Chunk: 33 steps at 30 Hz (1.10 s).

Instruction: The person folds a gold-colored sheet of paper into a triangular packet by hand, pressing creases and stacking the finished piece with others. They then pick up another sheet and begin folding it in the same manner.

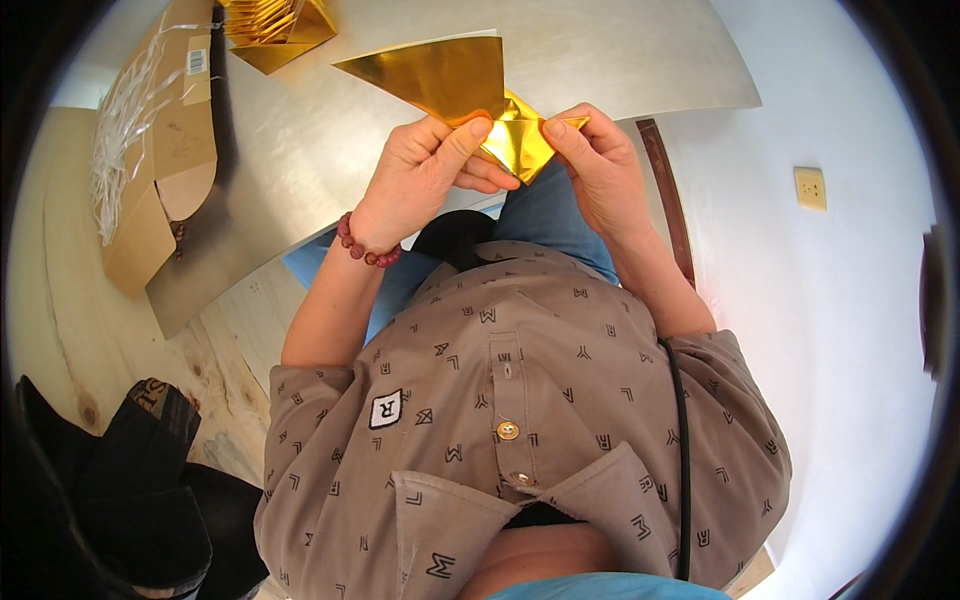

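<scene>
Between my two hands is a sheet of shiny gold foil paper (450, 75), partly folded. A wide triangular flap of it spreads up and to the left, while the brighter folded part comes to a point below. My left hand (442, 154), with a beaded bracelet (367, 244) at the wrist, pinches the paper near its middle, thumb on top and fingers behind. At the right end my right hand (592, 146) grips a small pointed corner between thumb and fingers. The paper is held above my lap, at the table's near edge.
The grey table (600, 52) stretches ahead. At its left is a cardboard box (184, 142) with clear plastic strands (124, 150) over it. Folded gold paper pieces (277, 34) sit at the far left. A white wall with an outlet (811, 188) stands to the right; dark fabric (142, 487) lies lower left.
</scene>
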{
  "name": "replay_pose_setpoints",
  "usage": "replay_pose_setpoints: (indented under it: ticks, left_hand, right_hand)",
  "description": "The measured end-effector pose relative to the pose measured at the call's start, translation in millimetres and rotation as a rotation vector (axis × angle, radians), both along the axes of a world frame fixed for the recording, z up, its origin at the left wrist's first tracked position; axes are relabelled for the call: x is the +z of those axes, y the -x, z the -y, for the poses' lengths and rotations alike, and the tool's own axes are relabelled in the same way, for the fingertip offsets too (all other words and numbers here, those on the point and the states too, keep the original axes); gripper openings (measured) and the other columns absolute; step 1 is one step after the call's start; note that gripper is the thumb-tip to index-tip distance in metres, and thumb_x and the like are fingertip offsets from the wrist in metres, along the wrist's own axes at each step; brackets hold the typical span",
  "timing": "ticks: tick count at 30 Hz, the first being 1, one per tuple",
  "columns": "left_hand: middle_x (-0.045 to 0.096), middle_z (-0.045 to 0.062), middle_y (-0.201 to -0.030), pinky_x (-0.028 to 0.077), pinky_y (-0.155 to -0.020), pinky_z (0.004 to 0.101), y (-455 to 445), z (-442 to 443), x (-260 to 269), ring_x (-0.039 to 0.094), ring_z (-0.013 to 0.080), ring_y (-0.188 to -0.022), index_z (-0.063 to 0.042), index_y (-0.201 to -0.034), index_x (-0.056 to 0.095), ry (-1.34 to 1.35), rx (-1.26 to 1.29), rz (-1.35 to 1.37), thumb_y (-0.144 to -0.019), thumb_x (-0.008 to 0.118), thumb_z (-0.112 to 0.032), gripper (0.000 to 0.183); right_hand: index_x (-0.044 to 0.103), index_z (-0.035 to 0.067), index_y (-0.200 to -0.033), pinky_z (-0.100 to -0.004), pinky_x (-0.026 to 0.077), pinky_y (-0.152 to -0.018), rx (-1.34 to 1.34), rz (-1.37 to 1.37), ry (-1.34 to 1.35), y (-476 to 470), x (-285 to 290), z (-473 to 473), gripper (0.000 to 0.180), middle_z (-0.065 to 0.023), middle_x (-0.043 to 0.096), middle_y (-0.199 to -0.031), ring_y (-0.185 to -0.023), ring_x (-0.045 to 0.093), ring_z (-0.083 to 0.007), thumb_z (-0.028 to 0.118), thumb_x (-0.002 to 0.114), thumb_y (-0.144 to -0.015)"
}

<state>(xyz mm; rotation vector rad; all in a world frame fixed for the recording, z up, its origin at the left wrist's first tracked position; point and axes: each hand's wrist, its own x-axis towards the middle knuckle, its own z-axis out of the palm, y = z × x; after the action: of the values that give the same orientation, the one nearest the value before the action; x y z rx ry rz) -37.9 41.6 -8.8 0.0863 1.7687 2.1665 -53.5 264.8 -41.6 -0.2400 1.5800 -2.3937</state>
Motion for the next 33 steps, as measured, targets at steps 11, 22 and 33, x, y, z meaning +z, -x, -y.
replay_pose_setpoints:
  ticks: [11, 22, 33]
  left_hand:
    - [0.077, 0.013, -0.105, 0.066, -0.077, 0.0268, 7, 8, -2, 0.079, 0.0194, -0.09, 0.005, -0.123, 0.07, 0.015, 0.018, 0.036, -0.106, 0.068, -0.016, 0.027]
    - [0.076, 0.013, -0.112, 0.065, -0.08, 0.0266, 11, 15, -5, 0.079, 0.019, -0.095, 0.005, -0.127, 0.069, 0.027, -0.014, 0.005, -0.106, 0.068, -0.017, 0.03]
    - [0.078, 0.013, -0.105, 0.066, -0.079, 0.0257, 13, 17, -7, 0.079, 0.0186, -0.092, 0.004, -0.123, 0.071, -0.005, -0.027, 0.003, -0.105, 0.069, -0.013, 0.025]
  right_hand:
    - [0.071, 0.001, -0.108, -0.0276, 0.055, -0.084, -0.063, 0.001, 0.065, 5, -5, 1, 0.017, -0.0042, 0.073, -0.098, -0.089, 0.067, -0.0112, 0.018, 0.071, -0.105]
    - [0.071, 0.0, -0.115, -0.0268, 0.056, -0.085, -0.031, -0.046, 0.011, 6, -2, -7, 0.018, -0.004, 0.074, -0.102, -0.09, 0.069, -0.0117, 0.014, 0.07, -0.105]
    - [0.071, 0.002, -0.11, -0.0259, 0.054, -0.084, -0.016, -0.031, -0.005, 10, -6, -7, 0.014, -0.0035, 0.074, -0.099, -0.088, 0.069, -0.0105, 0.015, 0.07, -0.105]
